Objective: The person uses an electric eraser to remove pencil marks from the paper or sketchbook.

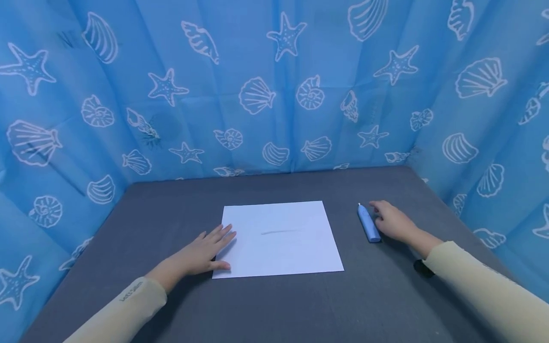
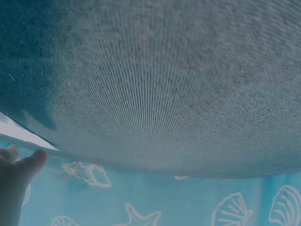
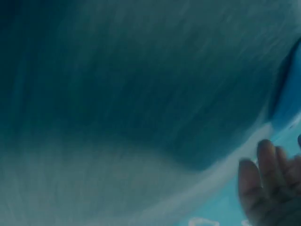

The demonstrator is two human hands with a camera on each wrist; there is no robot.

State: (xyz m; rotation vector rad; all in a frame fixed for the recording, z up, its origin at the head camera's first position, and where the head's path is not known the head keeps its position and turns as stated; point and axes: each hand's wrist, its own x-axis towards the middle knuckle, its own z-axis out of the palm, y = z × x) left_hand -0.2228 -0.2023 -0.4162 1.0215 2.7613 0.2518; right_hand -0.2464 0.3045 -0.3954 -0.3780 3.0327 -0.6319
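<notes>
A white sheet of paper [image 1: 296, 252] lies on the dark grey table, with a thin grey pencil-like streak [image 1: 280, 232] across its middle. My left hand [image 1: 203, 252] rests on the sheet's left edge, fingers spread and thumb apart. Right of the paper lies a thick blue pen-shaped tool [image 1: 369, 224] with a small white tip, resembling an electric eraser. Just beside its right side is my right hand [image 1: 394, 221], fingers loosely bent and holding nothing. In the right wrist view, the right hand's fingers [image 3: 265, 165] show at the lower right, near a blue shape [image 3: 289, 89].
A blue curtain [image 1: 257, 128] with white shells and starfish hangs behind the table and along its sides. The dark grey tabletop [image 1: 274, 305] extends around the paper. A small black thing [image 1: 423, 269] shows under the right sleeve's cuff.
</notes>
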